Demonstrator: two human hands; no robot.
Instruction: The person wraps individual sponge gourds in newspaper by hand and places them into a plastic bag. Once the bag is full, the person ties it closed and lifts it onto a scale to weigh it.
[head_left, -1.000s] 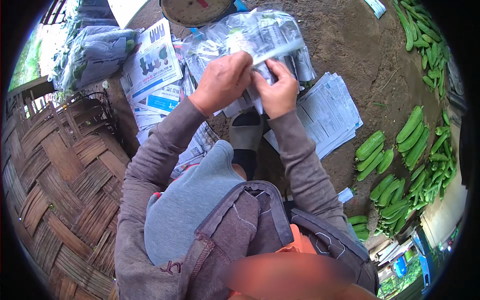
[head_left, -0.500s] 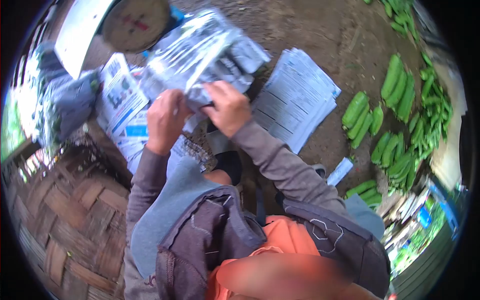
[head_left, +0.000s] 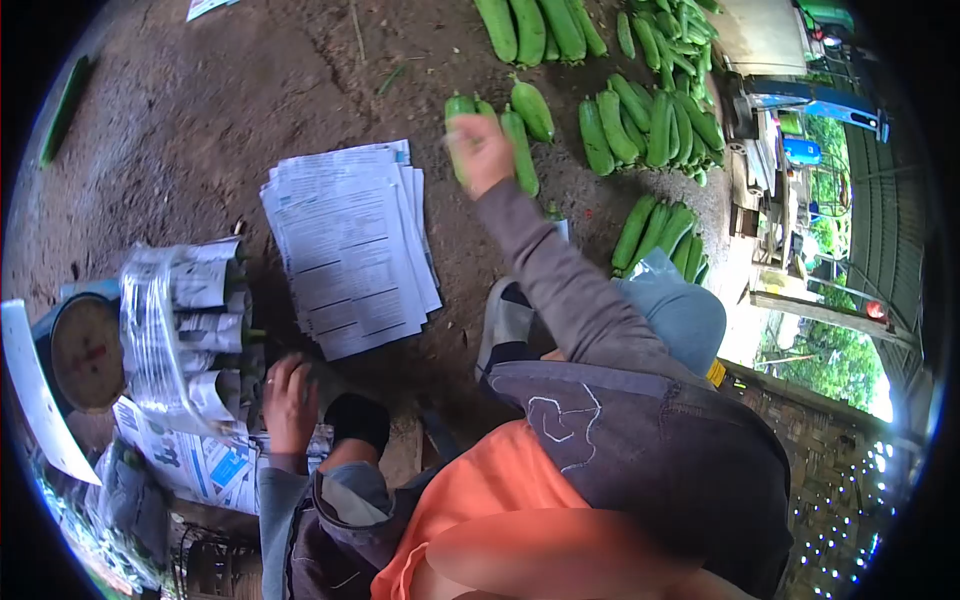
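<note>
My right hand (head_left: 483, 152) is stretched forward over a small group of green cucumbers (head_left: 519, 150). Its fingers are loosely bent and blurred, and they overlap the leftmost cucumber (head_left: 459, 108); whether they grip it I cannot tell. My left hand (head_left: 289, 404) hangs low near my knee, fingers slightly parted and holding nothing. Just beside it lies a clear plastic bag (head_left: 160, 335) with several newspaper-wrapped rolls (head_left: 208, 333) inside, green tips poking out at one end. Between my hands, a fanned stack of printed paper sheets (head_left: 345, 250) rests on the dirt floor.
More cucumbers lie in groups ahead (head_left: 540, 28) and to the right (head_left: 655, 125), with another group (head_left: 655, 235) nearer me. At left stand a round wooden-topped stool (head_left: 87, 352) and a white board (head_left: 40, 395). Newspaper (head_left: 205, 470) lies under the bag. A lone cucumber (head_left: 64, 112) is far left.
Both hands have let go of the plastic bag's edge. The right hand has swung out to the cucumbers, while the left has dropped beside the bag. My view has turned to the right.
</note>
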